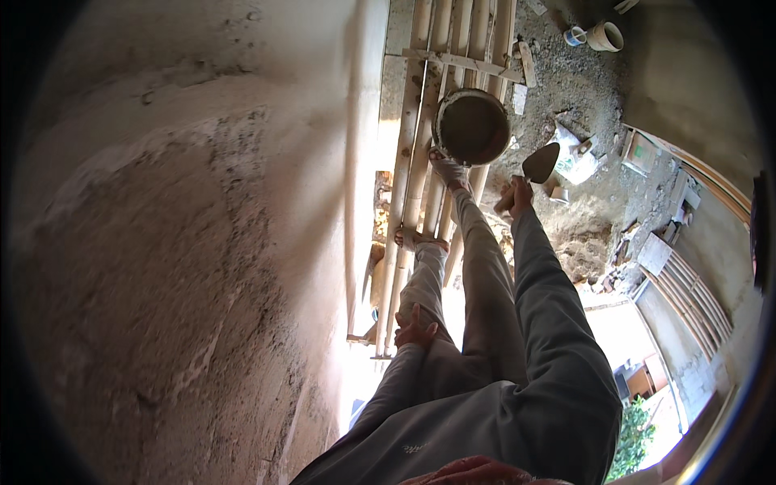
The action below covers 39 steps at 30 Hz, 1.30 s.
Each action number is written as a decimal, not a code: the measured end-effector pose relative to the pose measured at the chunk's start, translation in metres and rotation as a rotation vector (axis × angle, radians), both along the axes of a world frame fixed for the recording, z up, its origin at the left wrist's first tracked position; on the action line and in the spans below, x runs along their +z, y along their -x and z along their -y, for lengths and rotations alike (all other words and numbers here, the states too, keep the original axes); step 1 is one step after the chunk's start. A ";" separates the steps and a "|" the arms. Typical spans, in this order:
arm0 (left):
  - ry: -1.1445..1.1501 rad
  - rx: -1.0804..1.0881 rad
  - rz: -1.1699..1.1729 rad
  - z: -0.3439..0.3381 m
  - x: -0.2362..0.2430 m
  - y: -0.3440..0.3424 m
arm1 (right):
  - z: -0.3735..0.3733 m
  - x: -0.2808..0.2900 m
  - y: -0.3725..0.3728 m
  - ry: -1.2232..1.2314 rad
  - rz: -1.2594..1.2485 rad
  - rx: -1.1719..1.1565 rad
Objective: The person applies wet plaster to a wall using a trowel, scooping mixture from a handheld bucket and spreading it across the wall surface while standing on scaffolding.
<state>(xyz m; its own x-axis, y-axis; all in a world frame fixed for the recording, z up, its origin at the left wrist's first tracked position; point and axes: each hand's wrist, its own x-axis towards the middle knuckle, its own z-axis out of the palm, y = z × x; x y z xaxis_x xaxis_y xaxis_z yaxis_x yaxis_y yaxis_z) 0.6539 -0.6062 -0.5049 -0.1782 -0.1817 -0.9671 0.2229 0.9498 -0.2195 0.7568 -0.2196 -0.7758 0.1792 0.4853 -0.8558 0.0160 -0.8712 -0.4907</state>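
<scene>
While the right hand [521, 196] grips the trowel [537, 167], its long axis slants near-left to far-right, dark leaf-shaped blade [542, 161] foremost; the left hand [414, 330] rests spread on a leg [425, 289].

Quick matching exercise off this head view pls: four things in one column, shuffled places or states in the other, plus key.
Things:
1. Trowel
2. Round tub
3. Left hand
4. Leafy plant

Places or states:
A. At a trouser leg
B. Green, near the picture's lower right
C. Held in the right hand
D. Up on the long poles

Pairs: 1-C, 2-D, 3-A, 4-B
</scene>
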 end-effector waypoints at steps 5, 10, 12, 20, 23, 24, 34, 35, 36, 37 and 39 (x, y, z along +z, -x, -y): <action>-0.242 -0.076 -0.151 0.013 -0.022 -0.018 | -0.020 -0.105 -0.005 -0.089 0.049 -0.025; -0.262 -0.054 -0.197 0.001 -0.026 -0.014 | -0.012 -0.158 0.035 -0.099 -0.082 -0.107; -0.298 -0.060 -0.235 0.002 -0.028 -0.016 | -0.015 -0.162 0.043 -0.152 -0.113 -0.078; -0.202 0.058 -0.190 0.015 -0.028 -0.013 | -0.026 -0.044 0.146 -0.170 -0.309 -0.026; -0.584 0.376 -0.421 0.088 -0.080 -0.036 | 0.006 0.011 0.156 -0.189 -0.260 0.079; -0.661 0.466 -0.506 0.107 -0.092 -0.032 | 0.027 0.046 0.163 -0.140 -0.358 0.113; -0.845 1.980 0.287 0.019 0.082 0.133 | 0.100 0.422 0.165 -0.110 -0.570 0.720; -1.084 1.548 0.099 0.021 0.095 0.135 | 0.103 0.447 0.170 -0.081 -0.629 0.699; -1.196 1.301 -0.004 0.030 0.109 0.132 | 0.107 0.466 0.165 0.092 -0.710 0.662; -1.287 1.062 -0.136 0.039 0.122 0.129 | 0.111 0.484 0.163 0.268 -0.787 0.625; -1.338 1.025 -0.204 0.053 0.149 0.123 | 0.123 0.520 0.164 0.231 -0.790 0.731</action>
<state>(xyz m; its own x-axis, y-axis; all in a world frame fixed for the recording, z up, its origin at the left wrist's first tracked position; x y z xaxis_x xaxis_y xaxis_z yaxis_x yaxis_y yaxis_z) 0.5305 -0.6597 -0.3557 -0.6465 0.5711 -0.5059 -0.4835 0.2063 0.8507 0.5925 -0.3422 -0.2557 -0.7244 0.0648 -0.6863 0.3182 -0.8517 -0.4163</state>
